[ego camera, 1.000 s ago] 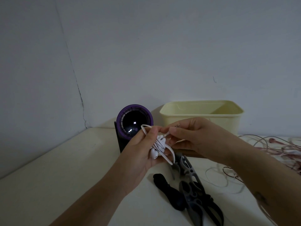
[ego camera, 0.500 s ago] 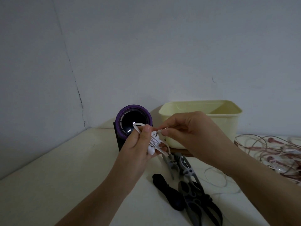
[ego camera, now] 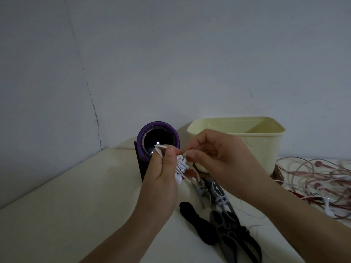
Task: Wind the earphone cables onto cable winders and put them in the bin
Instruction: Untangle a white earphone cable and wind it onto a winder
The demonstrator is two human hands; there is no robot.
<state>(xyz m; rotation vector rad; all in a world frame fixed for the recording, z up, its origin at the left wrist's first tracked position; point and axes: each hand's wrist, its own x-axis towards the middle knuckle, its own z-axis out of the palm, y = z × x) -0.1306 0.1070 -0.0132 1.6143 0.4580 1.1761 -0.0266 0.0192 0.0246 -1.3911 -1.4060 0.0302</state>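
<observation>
One winder (ego camera: 180,164) gripped by my left hand (ego camera: 161,179); right hand (ego camera: 218,158) pinches cable end (ego camera: 187,153). Winding nearly done; next: tuck, bin (ego camera: 266,149) at 1 o'clock.

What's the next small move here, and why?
Probably tuck the end in: the left hand grips the white earphone cable bundled on its white winder, the right hand pinches the last bit beside it, and the cream plastic bin waits behind.

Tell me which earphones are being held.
The white earphones, gripped by the left hand and pinched by the right hand; the pink earphones lie tangled, untouched.
</observation>
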